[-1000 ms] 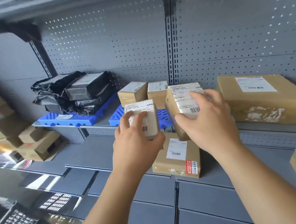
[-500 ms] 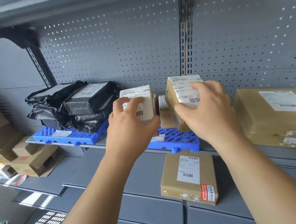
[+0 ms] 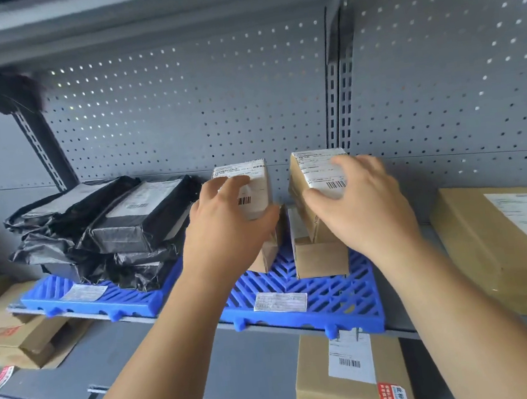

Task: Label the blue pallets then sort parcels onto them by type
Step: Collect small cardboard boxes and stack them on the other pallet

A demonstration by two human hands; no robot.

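Two blue pallets lie side by side on a grey shelf. The left pallet bears a white label and a stack of black poly-bag parcels. The right pallet also has a white label and carries two small brown boxes. My left hand grips a small white-labelled box above the left one of those boxes. My right hand grips a brown box with a white label, held on top of the right one.
A large flat brown carton lies on the shelf right of the pallets. A brown box with a red sticker sits on the lower shelf. More cardboard boxes are stacked at the lower left. Perforated grey back panels stand behind.
Both hands have carried their boxes up and forward over the right blue pallet, onto the small boxes standing there. The view has moved closer to the shelf.
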